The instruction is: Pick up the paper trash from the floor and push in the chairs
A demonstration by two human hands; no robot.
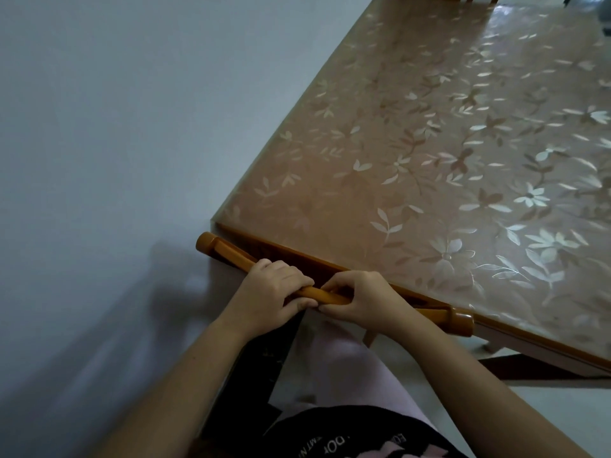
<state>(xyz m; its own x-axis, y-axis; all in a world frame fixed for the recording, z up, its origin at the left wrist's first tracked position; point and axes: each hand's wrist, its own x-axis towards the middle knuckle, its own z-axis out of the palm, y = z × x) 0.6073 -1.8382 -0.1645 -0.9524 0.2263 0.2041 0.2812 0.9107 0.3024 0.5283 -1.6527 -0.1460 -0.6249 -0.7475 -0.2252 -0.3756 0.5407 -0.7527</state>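
Chair (pixel 231 256) seat hidden under table (pixel 429 143)

Both forearms were bare from the wrists back to the frame's lower edge, with no sleeves, watch, bracelet or rings to be seen. The left hand (pixel 271 294) and the right hand (pixel 360 300) were likewise ungloved, with short, unpainted nails on the fingers that showed. Below and behind the hands, the person wore a black top (pixel 357 434) with pale lettering printed across it, seen upside down and too cut off to read, and a pale pink band or patch near its lower part. Between the forearms, just below the hands, pale pink trousers (pixel 344 368) covered a leg, the fabric plain and unpatterned.
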